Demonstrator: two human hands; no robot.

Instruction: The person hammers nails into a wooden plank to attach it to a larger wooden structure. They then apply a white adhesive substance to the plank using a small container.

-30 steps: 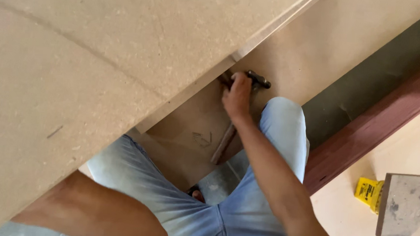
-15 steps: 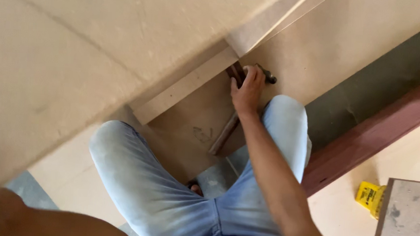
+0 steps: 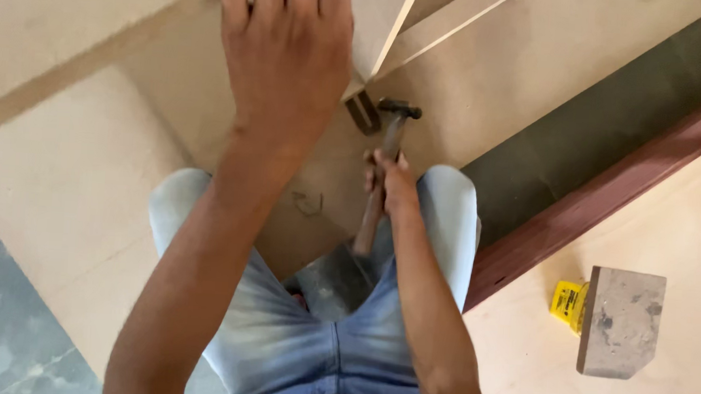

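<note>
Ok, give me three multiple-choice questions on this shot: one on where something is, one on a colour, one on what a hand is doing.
1. Where does the grey block lie?
A. on the light board at the right
B. on the person's lap
C. on top of the hammer

2. What colour is the small thing beside the block?
A. red
B. yellow
C. green

3. What is the right hand doing?
A. resting open
B. gripping the hammer handle
C. holding the block

Answers: 1 A, it sits on the pale board; 2 B, plainly yellow; 3 B, fingers wrap the wooden handle, while the left hand presses flat on the panel.

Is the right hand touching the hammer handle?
Touching. The head view shows the right hand wrapped around the wooden handle of the hammer, with its fingers closed on it below the metal head.
</note>
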